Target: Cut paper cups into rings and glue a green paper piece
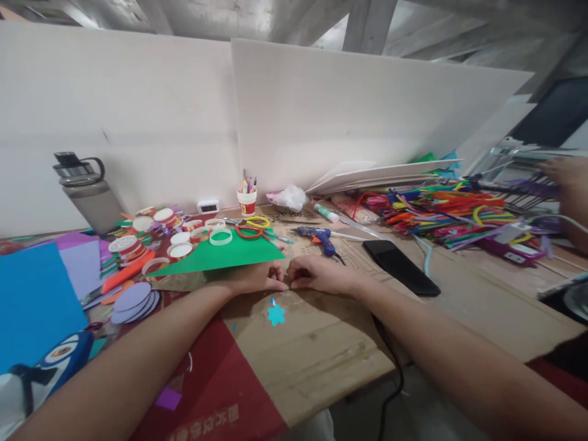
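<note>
My left hand (271, 276) and my right hand (305, 272) rest close together over the cardboard (321, 343), fingertips nearly touching. Both have their fingers curled and pinched; whatever is between them, if anything, is too small to make out. A blue snowflake-like cutout (276, 313) lies on the cardboard just below my hands, with a tiny blue and white scrap at its top. Behind my left wrist is a green sheet (225, 254) with a pale ring (220, 237) on it. The blue glue gun (325, 241) lies behind my right hand.
A black phone (399, 267) lies right of my right forearm. Purple discs (133, 304), a blue sheet (37, 300) and a bottle (87, 193) are at left. Scissors (250, 229) and a pen cup (247, 201) stand behind. Pipe cleaners (445, 211) and another person's arm (572, 202) are at right.
</note>
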The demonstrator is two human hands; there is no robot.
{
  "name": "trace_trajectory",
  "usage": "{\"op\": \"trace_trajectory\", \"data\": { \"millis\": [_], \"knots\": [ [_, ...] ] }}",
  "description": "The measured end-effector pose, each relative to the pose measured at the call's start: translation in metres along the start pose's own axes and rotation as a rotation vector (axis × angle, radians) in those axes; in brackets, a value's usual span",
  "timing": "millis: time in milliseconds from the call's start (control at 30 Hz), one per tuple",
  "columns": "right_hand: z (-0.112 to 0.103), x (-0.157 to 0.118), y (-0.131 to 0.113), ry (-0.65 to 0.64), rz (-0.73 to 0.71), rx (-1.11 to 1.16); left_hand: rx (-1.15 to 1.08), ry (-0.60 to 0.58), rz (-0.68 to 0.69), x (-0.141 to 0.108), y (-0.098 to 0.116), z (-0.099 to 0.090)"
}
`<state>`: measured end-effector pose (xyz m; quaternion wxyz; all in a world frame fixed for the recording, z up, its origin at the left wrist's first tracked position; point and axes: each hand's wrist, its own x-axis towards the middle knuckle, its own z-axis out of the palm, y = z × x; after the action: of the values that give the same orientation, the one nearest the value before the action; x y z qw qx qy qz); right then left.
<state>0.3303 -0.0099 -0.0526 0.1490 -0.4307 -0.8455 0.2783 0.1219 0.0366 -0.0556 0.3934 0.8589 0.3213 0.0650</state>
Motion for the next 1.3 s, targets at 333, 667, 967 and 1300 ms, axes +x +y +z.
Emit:
{"op": "trace_trajectory", "data": {
  "millis": [333, 667, 967, 1300],
  "knots": [
    [-0.014, -0.002, 0.014, -0.159, 0.022, 0.038, -0.025, -0.037, -0.031, 0.0, -0.001, -0.004],
    [-0.028, -0.013, 0.016, -0.146, 0.186, 0.081, 0.038, -0.075, -0.191, -0.009, 0.009, -0.015],
    [-0.022, -0.014, -0.012, -0.055, 0.091, 0.398, -0.014, -0.246, -0.254, -0.015, 0.005, -0.031],
    [-0.028, -0.019, 0.004, -0.235, 0.344, 0.558, -0.102, -0.344, -0.321, -0.019, 0.007, -0.04]
  ]
}}
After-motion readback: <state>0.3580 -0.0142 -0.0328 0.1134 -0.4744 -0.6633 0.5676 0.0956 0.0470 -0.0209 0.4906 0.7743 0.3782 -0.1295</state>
